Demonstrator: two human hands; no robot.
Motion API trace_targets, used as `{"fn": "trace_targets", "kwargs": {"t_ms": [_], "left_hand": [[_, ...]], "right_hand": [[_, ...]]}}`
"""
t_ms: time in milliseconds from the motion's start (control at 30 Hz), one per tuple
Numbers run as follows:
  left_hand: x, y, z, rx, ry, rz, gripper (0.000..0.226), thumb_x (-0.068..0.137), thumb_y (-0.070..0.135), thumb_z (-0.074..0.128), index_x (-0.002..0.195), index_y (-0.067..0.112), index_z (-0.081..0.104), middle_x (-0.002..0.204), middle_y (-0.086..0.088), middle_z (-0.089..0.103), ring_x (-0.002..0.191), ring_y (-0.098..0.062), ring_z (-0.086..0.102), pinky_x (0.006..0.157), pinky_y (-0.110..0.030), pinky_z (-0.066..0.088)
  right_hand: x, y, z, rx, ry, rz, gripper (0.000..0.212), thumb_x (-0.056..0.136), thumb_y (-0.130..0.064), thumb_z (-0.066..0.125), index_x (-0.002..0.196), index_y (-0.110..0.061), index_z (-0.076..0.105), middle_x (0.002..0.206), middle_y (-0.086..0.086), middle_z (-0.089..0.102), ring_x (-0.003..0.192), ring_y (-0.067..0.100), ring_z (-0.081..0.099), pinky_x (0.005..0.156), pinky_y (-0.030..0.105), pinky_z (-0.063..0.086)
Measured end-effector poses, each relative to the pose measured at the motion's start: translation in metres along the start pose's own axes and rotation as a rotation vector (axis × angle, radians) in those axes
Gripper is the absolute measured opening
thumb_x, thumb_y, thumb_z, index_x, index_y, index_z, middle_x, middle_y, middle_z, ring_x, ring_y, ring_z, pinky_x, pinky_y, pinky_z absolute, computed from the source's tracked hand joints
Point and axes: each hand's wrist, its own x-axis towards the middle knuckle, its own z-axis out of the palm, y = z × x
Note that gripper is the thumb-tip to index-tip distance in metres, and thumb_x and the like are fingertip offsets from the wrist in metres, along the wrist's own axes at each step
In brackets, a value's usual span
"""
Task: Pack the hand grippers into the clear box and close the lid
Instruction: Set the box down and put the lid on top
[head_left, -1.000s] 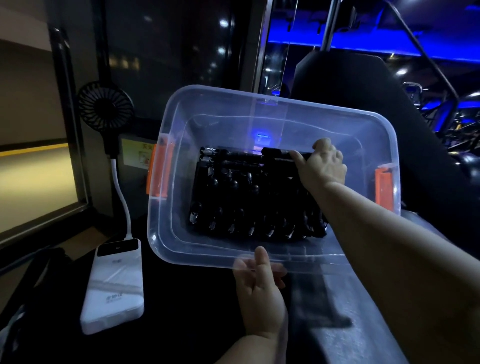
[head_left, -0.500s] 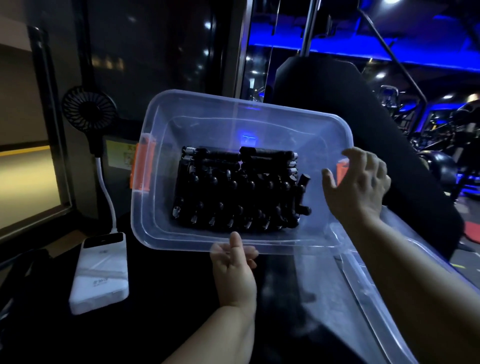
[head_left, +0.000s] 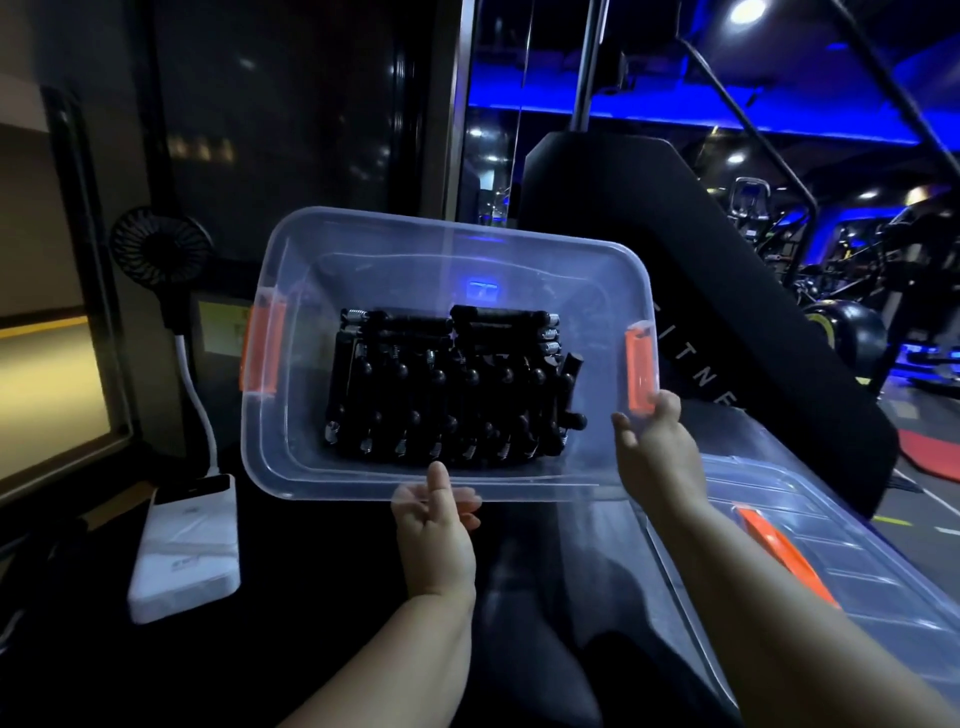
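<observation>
Hand grippers, black with bare coil springs, lie packed in close rows on the floor of the clear box, one standing askew at the right end of the stack. The box is held off the counter, tipped so its open top faces the camera, with an orange latch on each end. The left hand pinches the near rim, thumb on top. The right hand seems to clasp the right end wall below the latch, thumb spread inside. The clear lid lies apart at right.
</observation>
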Motion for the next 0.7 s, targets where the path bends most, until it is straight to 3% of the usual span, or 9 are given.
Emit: {"fn": "trace_targets", "kwargs": {"t_ms": [133,400,533,700], "left_hand": [[-0.001,0.001,0.001,0.008,0.004,-0.018,0.022,0.097,0.035,0.045,0.086,0.016,0.045,0.066,-0.002,0.062,0.054,-0.006,0.057,0.062,-0.023,0.046],[0.001,0.016,0.004,-0.056,0.022,-0.13,0.021,0.097,0.036,0.049,0.087,0.018,0.044,0.064,-0.002,0.06,0.06,-0.013,0.056,0.062,-0.025,0.046],[0.002,0.03,0.006,-0.082,-0.003,-0.184,0.022,0.096,0.036,0.051,0.087,0.017,0.046,0.065,-0.002,0.059,0.061,-0.014,0.057,0.065,-0.025,0.048],[-0.016,0.034,0.004,-0.076,-0.053,-0.231,0.022,0.095,0.037,0.052,0.088,0.017,0.047,0.064,0.0,0.06,0.061,-0.013,0.057,0.069,-0.027,0.049]], "right_hand": [[0.001,0.002,-0.003,0.103,-0.039,0.021,0.027,0.098,-0.027,0.048,0.12,-0.012,0.041,0.096,0.003,0.056,0.085,0.03,0.051,0.071,0.032,0.034],[-0.001,-0.003,-0.009,0.195,-0.056,-0.004,0.017,0.097,-0.022,0.051,0.112,-0.017,0.043,0.089,-0.004,0.054,0.065,0.013,0.047,0.061,0.03,0.032],[-0.004,-0.005,-0.019,0.235,-0.046,-0.019,0.015,0.095,-0.02,0.052,0.104,-0.021,0.04,0.081,-0.008,0.053,0.067,0.02,0.053,0.065,0.035,0.048],[-0.014,0.004,-0.036,0.235,-0.027,0.006,0.016,0.095,-0.02,0.053,0.105,-0.022,0.041,0.086,-0.001,0.057,0.068,0.022,0.055,0.064,0.036,0.049]]}}
